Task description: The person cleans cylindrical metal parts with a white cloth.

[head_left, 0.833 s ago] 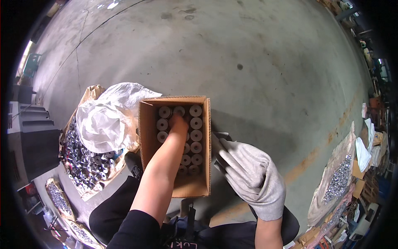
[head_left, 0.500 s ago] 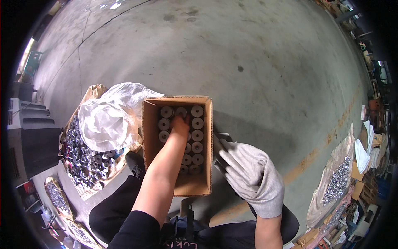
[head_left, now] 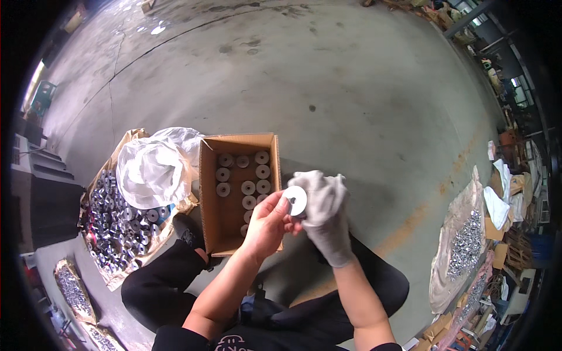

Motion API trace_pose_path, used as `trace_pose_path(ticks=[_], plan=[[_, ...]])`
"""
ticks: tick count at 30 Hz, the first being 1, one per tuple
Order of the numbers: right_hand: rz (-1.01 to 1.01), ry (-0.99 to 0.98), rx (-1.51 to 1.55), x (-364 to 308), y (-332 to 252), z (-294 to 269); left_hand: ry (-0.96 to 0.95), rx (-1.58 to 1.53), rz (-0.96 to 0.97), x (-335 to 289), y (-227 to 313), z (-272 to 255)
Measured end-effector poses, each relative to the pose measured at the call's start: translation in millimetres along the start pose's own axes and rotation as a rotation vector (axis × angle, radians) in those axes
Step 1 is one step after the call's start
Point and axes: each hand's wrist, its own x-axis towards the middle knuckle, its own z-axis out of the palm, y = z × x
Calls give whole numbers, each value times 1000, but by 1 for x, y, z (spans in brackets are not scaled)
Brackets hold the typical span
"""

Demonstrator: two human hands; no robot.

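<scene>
My left hand is bare and closed on a round metal part, a short cylinder with a hole through its pale end face. Against the far side of this part presses a grey cloth covering, pulled over my right hand down to the wrist. The fabric hides the right fingers and is slightly blurred. To the left of both hands stands an open cardboard box with more round metal parts standing on end in rows, their holed faces up. My left forearm hides some of the box's near side.
Left of the box, a heap of metal parts lies on a sheet beside a crumpled white plastic bag. Another sheet with small shiny pieces lies at the right. My black-clad legs flank the box's near end.
My left hand has come out of the box with a metal part and moved right. My right hand, in its cloth, has moved up and left to meet it. The view has shifted.
</scene>
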Motion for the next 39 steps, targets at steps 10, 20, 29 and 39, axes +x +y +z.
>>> trace_pose_path(ticks=[10,20,29,39], plan=[[448,-11,1367,-38,-17,16,-8,165,30,-39,1,36],[-197,-206,414,-16,-12,-8,-355,672,-134,-49,42,18],[-582,18,542,-12,-17,-43,-472,143,-496,-32,37,-3],[197,-199,1026,-37,-12,7,-368,-54,-330,-25,18,-12]])
